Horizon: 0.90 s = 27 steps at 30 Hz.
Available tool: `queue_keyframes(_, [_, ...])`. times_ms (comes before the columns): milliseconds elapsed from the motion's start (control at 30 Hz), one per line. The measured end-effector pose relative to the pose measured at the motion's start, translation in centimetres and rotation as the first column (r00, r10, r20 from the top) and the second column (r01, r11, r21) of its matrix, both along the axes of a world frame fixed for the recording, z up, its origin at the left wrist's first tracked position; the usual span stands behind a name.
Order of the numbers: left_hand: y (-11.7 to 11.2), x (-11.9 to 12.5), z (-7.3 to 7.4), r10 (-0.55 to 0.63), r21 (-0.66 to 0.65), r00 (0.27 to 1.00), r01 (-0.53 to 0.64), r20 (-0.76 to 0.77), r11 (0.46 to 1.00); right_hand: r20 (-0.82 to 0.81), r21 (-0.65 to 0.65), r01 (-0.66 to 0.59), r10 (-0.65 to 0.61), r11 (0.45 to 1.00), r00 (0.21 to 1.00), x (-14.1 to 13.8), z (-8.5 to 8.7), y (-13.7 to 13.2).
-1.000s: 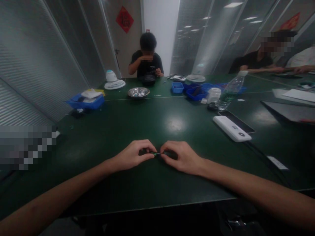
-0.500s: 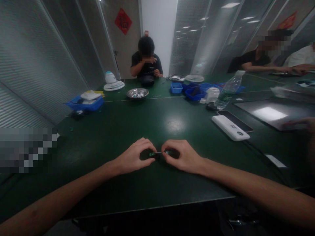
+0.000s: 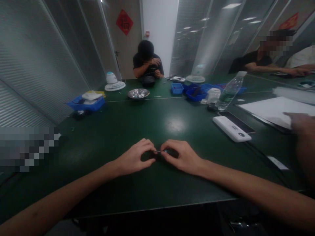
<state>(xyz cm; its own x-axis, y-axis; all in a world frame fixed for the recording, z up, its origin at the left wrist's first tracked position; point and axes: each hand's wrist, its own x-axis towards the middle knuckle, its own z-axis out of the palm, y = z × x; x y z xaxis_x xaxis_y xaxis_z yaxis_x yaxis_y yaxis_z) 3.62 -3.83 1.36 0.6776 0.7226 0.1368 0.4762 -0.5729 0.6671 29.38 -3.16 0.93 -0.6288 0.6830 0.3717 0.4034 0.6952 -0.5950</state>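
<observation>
My left hand [image 3: 136, 156] and my right hand [image 3: 183, 156] are close together, low above the green table [image 3: 110, 193]. A thin shiny rod [image 3: 158, 151] spans the small gap between their fingertips. My right thumb and fingers are pinched around the rod, and a faint gleam shows inside that curled hand. On the left, my fingers and thumb curl towards each other near the rod's tip. Whatever lies between them is dark and too small to make out.
A white power bank [image 3: 231, 128] with a cable lies right, beside a dark phone [image 3: 237, 121]. Behind stand a plastic bottle [image 3: 231, 91] and blue trays [image 3: 196, 94]. A metal bowl [image 3: 138, 94] and a blue basket [image 3: 92, 106] stand far left. Another person's hand [image 3: 301, 123] touches white sheets [image 3: 278, 106].
The small green piece by my left fingers no longer shows. My hands have barely moved. At right, another person's hand has come further in, and white sheets now cover the dark shiny panel.
</observation>
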Motion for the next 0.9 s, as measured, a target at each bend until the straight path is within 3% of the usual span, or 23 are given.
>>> queue_keyframes(133, [0.6, -1.1, 0.2, -0.113, -0.098, 0.994, 0.114, 0.011, 0.989, -0.006, -0.011, -0.006, 0.006, 1.0, 1.0, 0.3, 0.0, 0.0])
queue_keyframes(233, [2.4, -3.1, 0.4, -0.149, -0.133, 0.989, 0.149, 0.007, 0.98, -0.002, -0.022, -0.002, 0.002, 1.0, 1.0, 0.5, 0.0, 0.0])
queue_keyframes(300, [4.2, -5.5, 0.3, -0.069, -0.114, 0.997, 0.065, -0.033, 0.991, -0.002, -0.027, 0.004, -0.004, 1.0, 1.0, 0.5, 0.1, 0.0])
queue_keyframes(400, [7.4, -10.6, -0.1, 0.19, -0.046, 0.973, -0.197, -0.132, 0.979, -0.01, -0.033, 0.003, -0.003, 0.999, 1.0, 0.4, 0.4, 0.0])
queue_keyframes(500, [10.1, -16.5, -0.7, 0.542, 0.076, 0.811, -0.54, -0.219, 0.838, -0.012, -0.034, 0.0, 0.0, 0.999, 1.0, 0.4, 0.4, 0.0])
queue_keyframes(567, [11.1, -20.0, -1.0, 0.663, 0.118, 0.709, -0.656, -0.24, 0.745, -0.01, -0.03, -0.001, 0.001, 1.0, 1.0, 0.5, 0.3, 0.1])
queue_keyframes(633, [11.5, -22.5, -1.1, 0.708, 0.104, 0.658, -0.71, -0.257, 0.697, -0.007, -0.029, -0.005, 0.005, 1.0, 1.0, 0.6, 0.2, 0.2])
queue_keyframes(800, [11.6, -25.0, -0.6, 0.65, -0.028, 0.718, -0.676, -0.251, 0.736, -0.009, -0.039, -0.006, 0.006, 0.999, 1.0, 0.7, 0.1, 0.2])
queue_keyframes(900, [11.6, -25.3, -0.5, 0.702, 0.021, 0.629, -0.74, -0.335, 0.672, -0.007, -0.043, -0.002, 0.002, 0.999, 1.0, 0.6, 0.1, 0.2])
